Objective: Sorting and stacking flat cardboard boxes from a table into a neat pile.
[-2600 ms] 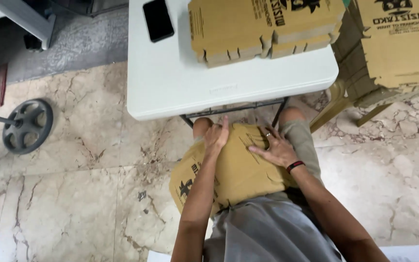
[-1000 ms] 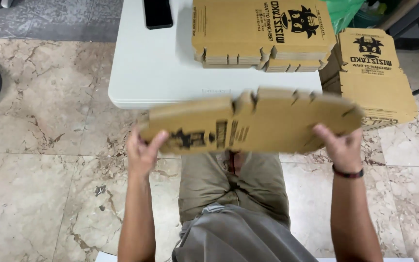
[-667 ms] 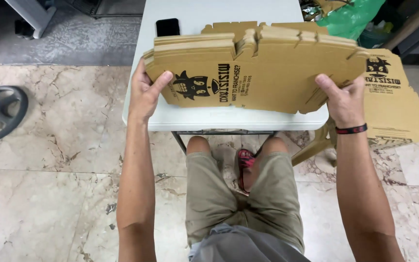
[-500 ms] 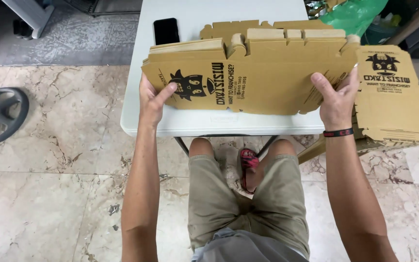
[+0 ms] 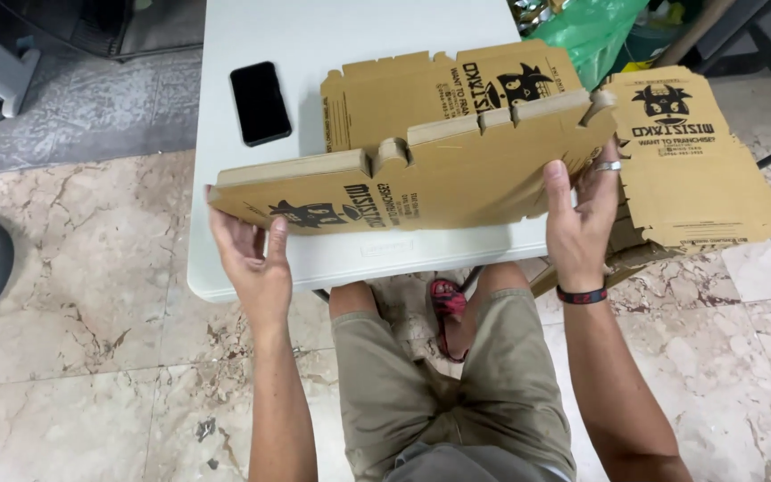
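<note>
Since half a second ago, the flat brown cardboard box blank with black printing (image 5: 421,174) is lying lower and more tilted over the white rectangular plastic table (image 5: 314,36), its left end dropping toward the table's near edge while its notched top edge is rising toward the right.

Both hands are carrying the blank. The left hand (image 5: 256,259) is cupping the blank's lower left corner from beneath, palm up, thumb pressing on the printed face and fingers curling behind it, so the grip is closing on the cardboard. The right hand (image 5: 582,214) is clamping the blank's right edge, thumb lying on the front face, fingers wrapping round the back; a ring and a dark wristband are showing on it.

Beyond the blank, a second folded brown cardboard box (image 5: 439,89) is lying on the table, its lower part hiding behind the held blank. A black rectangular phone (image 5: 260,102) is resting on the table, well apart to the left of that box. Right of the table, a stack of flat brown printed cardboard sheets (image 5: 698,161) is sitting partly behind the right hand, its support impossible to make out. A green plastic bag (image 5: 591,31) is showing past the table's far right corner, cut off by the frame. Below the table's near edge, the person's knees in khaki shorts (image 5: 439,384) are showing.
</note>
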